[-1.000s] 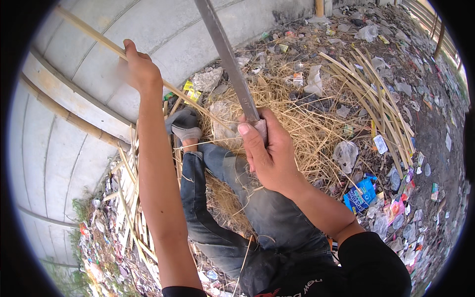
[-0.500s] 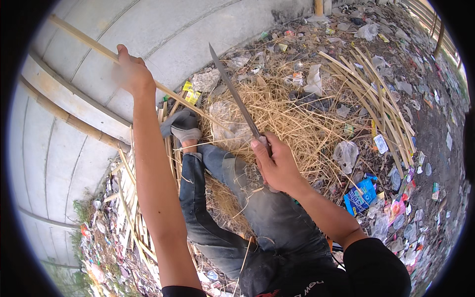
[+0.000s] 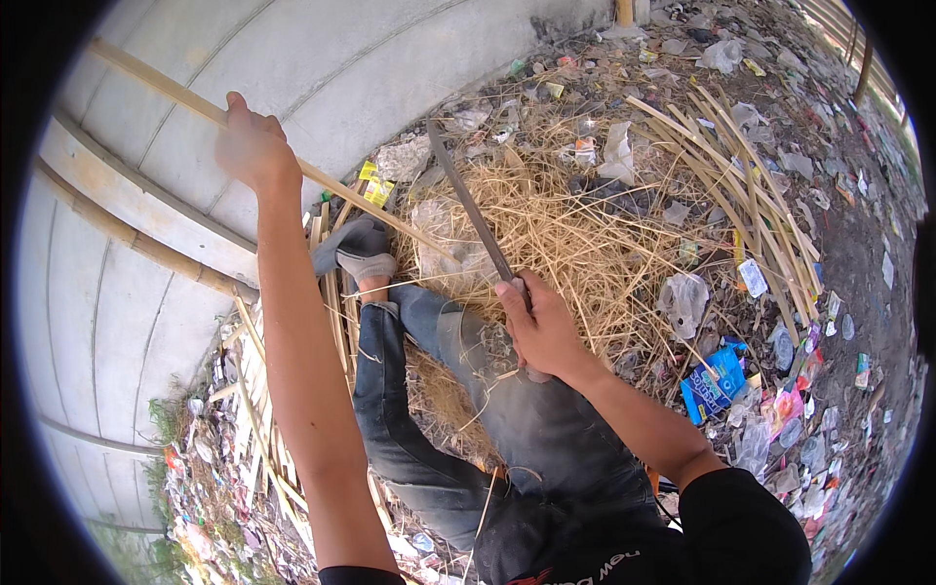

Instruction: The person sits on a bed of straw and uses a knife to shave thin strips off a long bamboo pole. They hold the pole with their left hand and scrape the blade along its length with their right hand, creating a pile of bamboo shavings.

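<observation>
My left hand (image 3: 258, 146) is raised at the upper left, closed round a long pale bamboo strip (image 3: 375, 208). The strip slants from the wall side down toward the right, its lower end above the straw-like shavings. In my right hand (image 3: 541, 327) is a long, dark-bladed knife (image 3: 470, 203), gripped by its handle over my raised knee. The blade points up and to the left, apart from the strip, to the right of its lower end. Part of the handle is hidden by my fingers.
Pale shavings (image 3: 575, 234) are heaped beyond my knees. Bundles of split strips lie at right (image 3: 751, 185) and at left (image 3: 255, 419). A grey panel wall (image 3: 322, 68) runs along the left. Litter, with a blue packet (image 3: 714, 383), covers the dirt at right.
The knife's tip has swung slightly right and down, and the blade has turned in my right hand. The strip and my left hand have shifted very little.
</observation>
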The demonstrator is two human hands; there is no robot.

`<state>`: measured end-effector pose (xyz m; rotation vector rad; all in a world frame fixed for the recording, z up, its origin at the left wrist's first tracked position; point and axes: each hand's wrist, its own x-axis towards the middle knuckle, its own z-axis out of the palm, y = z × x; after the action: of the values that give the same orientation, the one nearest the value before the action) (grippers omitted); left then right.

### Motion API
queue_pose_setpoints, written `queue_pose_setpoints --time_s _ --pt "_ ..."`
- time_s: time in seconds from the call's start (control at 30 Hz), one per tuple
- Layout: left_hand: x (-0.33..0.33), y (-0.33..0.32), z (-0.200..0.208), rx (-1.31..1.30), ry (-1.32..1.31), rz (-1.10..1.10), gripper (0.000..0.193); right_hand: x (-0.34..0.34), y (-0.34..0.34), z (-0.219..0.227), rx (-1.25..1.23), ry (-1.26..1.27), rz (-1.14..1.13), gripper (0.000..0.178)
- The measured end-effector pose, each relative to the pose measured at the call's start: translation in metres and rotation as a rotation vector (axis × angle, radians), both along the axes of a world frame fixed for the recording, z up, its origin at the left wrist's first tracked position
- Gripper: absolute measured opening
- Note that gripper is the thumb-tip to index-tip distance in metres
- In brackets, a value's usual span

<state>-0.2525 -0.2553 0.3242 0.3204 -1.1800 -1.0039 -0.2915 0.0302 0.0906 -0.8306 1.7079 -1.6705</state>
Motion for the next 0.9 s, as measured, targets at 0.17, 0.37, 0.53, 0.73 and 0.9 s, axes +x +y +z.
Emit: queue_pose_setpoints --time_s 0.17,0.37,0.53,0.73,0.9 --pt "0.0 -0.004 0.001 -0.003 0.005 -0.061 0.043 0.014 0.006 0.095 -0.484 -0.058 -0.077 0.03" --pt "-0.007 0.004 0.0 0.024 0.012 -0.052 0.043 0.032 -0.008 -0.027 -0.014 0.277 0.154 0.036" --pt "0.008 -0.007 -0.001 -0.008 -0.054 -0.11 0.042 -0.009 0.005 -0.014 0.177 -0.033 0.082 0.035" --pt "0.023 -0.006 0.002 -0.002 -0.174 -0.574 0.038 0.006 0.012 0.077 -0.468 -0.08 -0.098 0.027" --pt "0.021 -0.002 0.003 -0.03 -0.253 -0.848 0.036 0.033 0.01 0.008 -0.423 0.127 -0.019 0.029"
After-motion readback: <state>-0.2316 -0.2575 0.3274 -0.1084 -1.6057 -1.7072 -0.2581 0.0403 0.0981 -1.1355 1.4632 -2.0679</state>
